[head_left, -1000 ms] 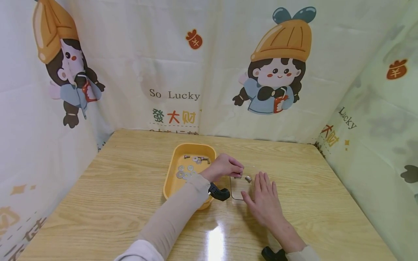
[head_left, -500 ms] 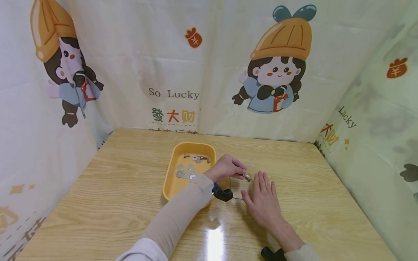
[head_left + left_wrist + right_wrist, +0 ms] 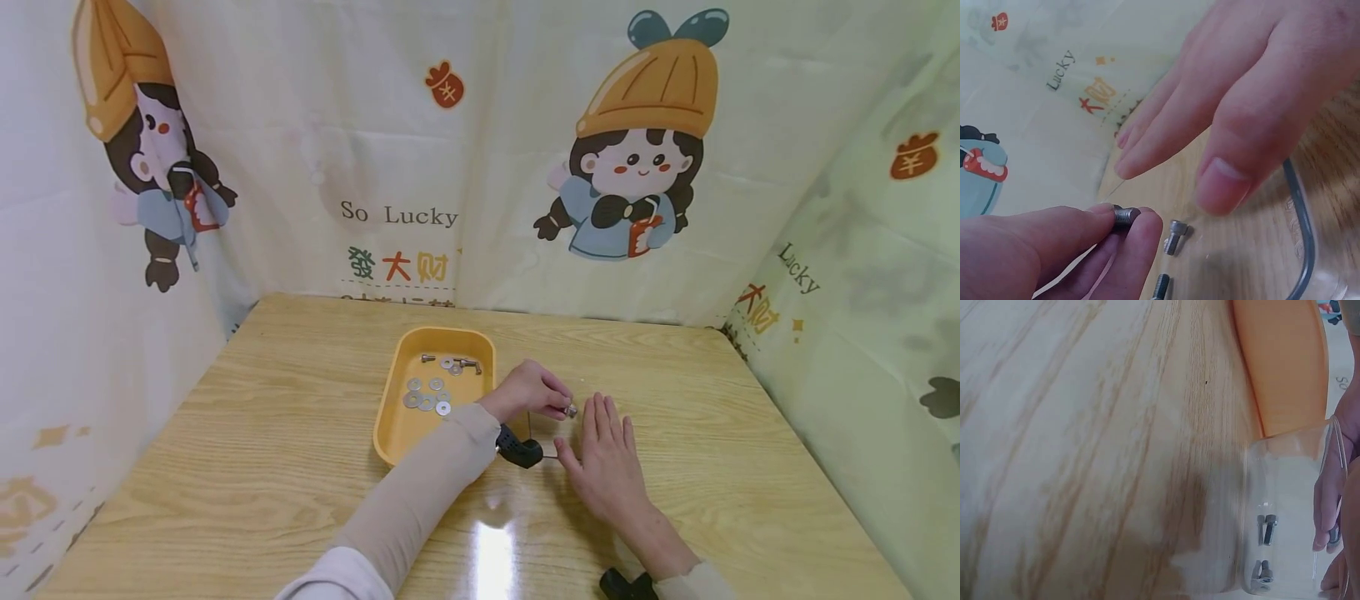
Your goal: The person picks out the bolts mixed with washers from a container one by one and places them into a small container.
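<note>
My left hand [image 3: 528,392] pinches a socket-head screw [image 3: 1125,217] between thumb and fingers, above a clear plastic box [image 3: 1291,469]. Inside that box lie two more screws, one [image 3: 1270,529] beside the other [image 3: 1265,573], as the right wrist view shows. Along the box's right side my right hand [image 3: 611,458] lies with straight fingers. Its thumb is at the near edge of the box; whether it presses the wall I cannot tell. In the head view the two hands hide much of the box.
A yellow tray [image 3: 382,429] stands left of the box, holding several washers [image 3: 427,402] and several screws [image 3: 468,364]. My left forearm crosses its near right corner. Black wrist-camera mounts [image 3: 525,451] sit on both wrists. A printed curtain [image 3: 510,167] hangs behind the wooden table [image 3: 247,433].
My left hand has moved a little to the right over the box, toward the right hand, with the pinched screw. The right hand has stayed in place.
</note>
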Action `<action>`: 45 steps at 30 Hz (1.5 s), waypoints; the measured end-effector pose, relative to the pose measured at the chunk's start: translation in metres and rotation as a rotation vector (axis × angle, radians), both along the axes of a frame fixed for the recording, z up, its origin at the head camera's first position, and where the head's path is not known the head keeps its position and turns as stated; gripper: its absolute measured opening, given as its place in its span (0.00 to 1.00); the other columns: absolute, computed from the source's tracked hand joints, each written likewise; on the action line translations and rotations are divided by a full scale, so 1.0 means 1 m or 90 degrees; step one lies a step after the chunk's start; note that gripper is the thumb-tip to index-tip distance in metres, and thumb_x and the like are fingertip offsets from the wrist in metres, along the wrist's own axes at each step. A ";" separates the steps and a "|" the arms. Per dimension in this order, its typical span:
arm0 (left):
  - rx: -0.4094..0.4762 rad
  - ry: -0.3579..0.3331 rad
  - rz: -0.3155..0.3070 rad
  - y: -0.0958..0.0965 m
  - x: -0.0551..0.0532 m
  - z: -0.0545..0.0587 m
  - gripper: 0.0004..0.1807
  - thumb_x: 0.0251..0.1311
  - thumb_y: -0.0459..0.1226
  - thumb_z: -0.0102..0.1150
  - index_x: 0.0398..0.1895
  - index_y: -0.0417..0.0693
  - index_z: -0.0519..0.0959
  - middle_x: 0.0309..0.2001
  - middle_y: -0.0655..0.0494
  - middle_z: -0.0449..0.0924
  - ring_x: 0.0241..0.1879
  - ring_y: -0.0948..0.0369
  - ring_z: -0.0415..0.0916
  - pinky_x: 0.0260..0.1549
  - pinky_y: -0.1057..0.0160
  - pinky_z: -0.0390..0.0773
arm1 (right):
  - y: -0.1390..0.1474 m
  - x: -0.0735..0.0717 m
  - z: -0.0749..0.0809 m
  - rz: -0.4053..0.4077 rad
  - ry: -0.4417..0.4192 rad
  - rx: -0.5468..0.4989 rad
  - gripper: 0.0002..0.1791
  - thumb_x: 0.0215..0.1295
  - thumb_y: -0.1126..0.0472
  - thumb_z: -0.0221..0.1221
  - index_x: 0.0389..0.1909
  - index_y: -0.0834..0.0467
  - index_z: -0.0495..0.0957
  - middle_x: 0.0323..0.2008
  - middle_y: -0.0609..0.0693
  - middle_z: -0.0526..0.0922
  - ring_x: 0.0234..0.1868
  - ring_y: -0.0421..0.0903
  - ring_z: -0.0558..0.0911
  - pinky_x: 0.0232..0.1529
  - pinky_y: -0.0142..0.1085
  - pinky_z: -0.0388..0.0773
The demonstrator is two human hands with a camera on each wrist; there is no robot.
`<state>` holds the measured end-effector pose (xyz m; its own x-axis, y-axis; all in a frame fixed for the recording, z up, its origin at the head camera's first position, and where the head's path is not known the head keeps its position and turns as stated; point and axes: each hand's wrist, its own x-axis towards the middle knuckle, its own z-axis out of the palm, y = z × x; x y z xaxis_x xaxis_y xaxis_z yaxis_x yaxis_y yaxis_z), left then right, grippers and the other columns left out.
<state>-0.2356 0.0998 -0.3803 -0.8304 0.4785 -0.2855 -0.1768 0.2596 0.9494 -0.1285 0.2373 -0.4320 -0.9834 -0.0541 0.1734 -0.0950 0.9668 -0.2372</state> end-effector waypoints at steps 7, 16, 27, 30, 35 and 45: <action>-0.031 0.025 -0.013 0.001 0.002 -0.002 0.07 0.61 0.26 0.62 0.41 0.32 0.85 0.37 0.40 0.87 0.32 0.55 0.87 0.44 0.56 0.88 | 0.001 0.000 -0.001 0.004 0.005 0.002 0.46 0.75 0.39 0.46 0.74 0.73 0.48 0.77 0.68 0.48 0.79 0.63 0.46 0.76 0.66 0.44; 0.016 -0.002 -0.018 -0.002 0.003 0.000 0.12 0.63 0.25 0.59 0.48 0.27 0.81 0.42 0.35 0.86 0.40 0.50 0.88 0.46 0.57 0.87 | 0.002 0.000 0.000 0.001 -0.005 -0.001 0.47 0.75 0.37 0.44 0.75 0.72 0.47 0.77 0.68 0.47 0.79 0.64 0.45 0.75 0.67 0.43; 0.099 -0.038 -0.025 -0.024 -0.011 0.004 0.12 0.66 0.28 0.58 0.49 0.29 0.81 0.47 0.33 0.84 0.45 0.47 0.86 0.53 0.51 0.83 | 0.001 0.000 0.008 0.003 -0.023 0.002 0.47 0.75 0.37 0.44 0.75 0.72 0.48 0.77 0.68 0.46 0.79 0.65 0.44 0.75 0.68 0.42; 0.117 -0.041 -0.027 -0.033 -0.016 0.006 0.13 0.69 0.30 0.55 0.50 0.29 0.80 0.48 0.33 0.83 0.47 0.47 0.86 0.52 0.54 0.84 | -0.001 -0.001 0.010 0.006 -0.016 0.003 0.47 0.75 0.36 0.43 0.75 0.72 0.48 0.78 0.67 0.45 0.79 0.64 0.45 0.75 0.67 0.42; 0.119 -0.028 -0.030 -0.047 -0.020 0.011 0.15 0.72 0.33 0.52 0.53 0.29 0.79 0.49 0.35 0.83 0.49 0.47 0.85 0.55 0.53 0.83 | -0.007 -0.004 0.016 0.022 0.007 -0.001 0.47 0.74 0.37 0.45 0.76 0.70 0.48 0.78 0.66 0.46 0.79 0.63 0.45 0.76 0.66 0.42; 0.114 -0.020 0.006 -0.071 -0.029 0.012 0.18 0.73 0.34 0.51 0.58 0.29 0.75 0.53 0.32 0.81 0.49 0.47 0.85 0.58 0.51 0.81 | -0.025 -0.009 0.022 0.051 0.022 0.001 0.47 0.74 0.37 0.47 0.76 0.69 0.48 0.78 0.65 0.46 0.79 0.62 0.46 0.77 0.63 0.41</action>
